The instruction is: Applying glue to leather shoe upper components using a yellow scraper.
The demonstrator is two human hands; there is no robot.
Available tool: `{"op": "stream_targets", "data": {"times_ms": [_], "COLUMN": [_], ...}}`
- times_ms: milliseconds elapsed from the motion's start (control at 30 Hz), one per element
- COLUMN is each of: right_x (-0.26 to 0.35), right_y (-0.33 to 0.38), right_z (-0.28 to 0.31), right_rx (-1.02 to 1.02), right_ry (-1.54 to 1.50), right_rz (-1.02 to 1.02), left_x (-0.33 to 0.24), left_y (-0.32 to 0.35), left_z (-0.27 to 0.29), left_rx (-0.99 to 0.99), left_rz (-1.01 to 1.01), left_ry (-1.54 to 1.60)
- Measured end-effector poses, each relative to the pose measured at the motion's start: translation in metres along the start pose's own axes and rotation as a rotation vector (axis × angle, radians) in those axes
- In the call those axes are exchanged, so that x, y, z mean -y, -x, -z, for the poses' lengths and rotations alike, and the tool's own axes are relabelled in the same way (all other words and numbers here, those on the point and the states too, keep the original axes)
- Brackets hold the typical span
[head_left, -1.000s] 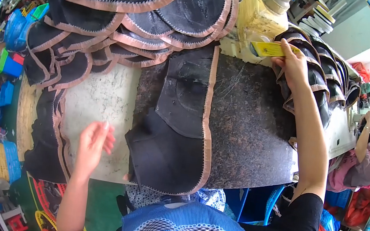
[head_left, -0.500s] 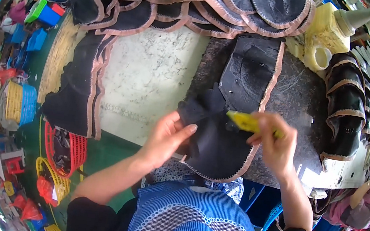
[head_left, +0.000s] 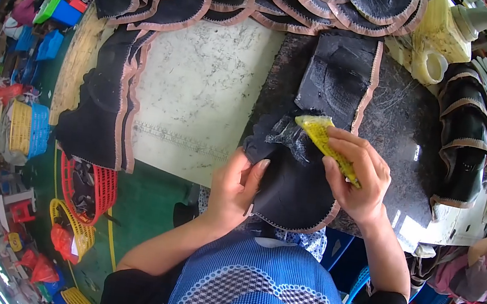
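A black leather-like piece (head_left: 297, 187) with a tan zigzag-stitched border lies on the dark board in front of me. My left hand (head_left: 232, 191) pinches the left edge of its lower part between thumb and fingers. In my right hand (head_left: 359, 177) is a flat yellow patterned spreader (head_left: 319, 133), held at a slant with its pale tip down on the piece. A wet, whitish glue-like smear (head_left: 292, 139) shines beside that tip. Part of the piece's right border is hidden behind my right hand.
Overlapping black pieces (head_left: 230, 4) line the table's far side. More lie at the left (head_left: 99, 113) and in a curved row at the right (head_left: 461, 130). A stained yellow container (head_left: 440, 33) stands far right. A red basket (head_left: 102, 194) is below the table; another person (head_left: 458, 266) sits at right.
My right hand has swung the yellow spreader up and left, and the wet smear now shows beneath it. My left hand has shifted right and turned more upright at the edge.
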State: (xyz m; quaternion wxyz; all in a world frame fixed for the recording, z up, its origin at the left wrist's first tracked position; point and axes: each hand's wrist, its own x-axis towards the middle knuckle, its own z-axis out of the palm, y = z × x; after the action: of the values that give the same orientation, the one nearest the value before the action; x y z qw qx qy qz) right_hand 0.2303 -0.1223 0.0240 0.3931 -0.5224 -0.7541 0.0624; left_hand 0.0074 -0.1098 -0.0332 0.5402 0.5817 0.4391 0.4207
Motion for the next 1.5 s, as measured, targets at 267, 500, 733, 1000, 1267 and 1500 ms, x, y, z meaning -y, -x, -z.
{"op": "stream_targets", "data": {"times_ms": [267, 500, 733, 1000, 1267, 1500], "right_x": [0.008, -0.002, 0.022, 0.022, 0.013, -0.017], "right_y": [-0.003, 0.0, 0.015, 0.005, 0.003, -0.03], "right_z": [0.003, 0.0, -0.003, 0.012, 0.015, 0.018], "right_rx": [0.037, -0.027, 0.001, -0.029, 0.058, 0.093], "right_ry": [-0.099, -0.067, -0.419, -0.453, -0.407, -0.458], "right_rz": [0.063, 0.012, -0.13, -0.111, -0.19, -0.486], "left_x": [0.006, 0.003, 0.005, 0.001, 0.007, 0.003], "left_y": [0.002, 0.003, 0.004, 0.005, 0.005, 0.003], "left_z": [-0.001, 0.0, 0.0, 0.001, -0.001, -0.002], "left_rx": [-0.016, -0.032, 0.009, -0.012, -0.048, -0.031], "left_rz": [-0.158, -0.266, -0.21, -0.222, -0.28, -0.283], "left_ry": [-0.168, -0.321, -0.231, -0.313, -0.322, -0.379]}}
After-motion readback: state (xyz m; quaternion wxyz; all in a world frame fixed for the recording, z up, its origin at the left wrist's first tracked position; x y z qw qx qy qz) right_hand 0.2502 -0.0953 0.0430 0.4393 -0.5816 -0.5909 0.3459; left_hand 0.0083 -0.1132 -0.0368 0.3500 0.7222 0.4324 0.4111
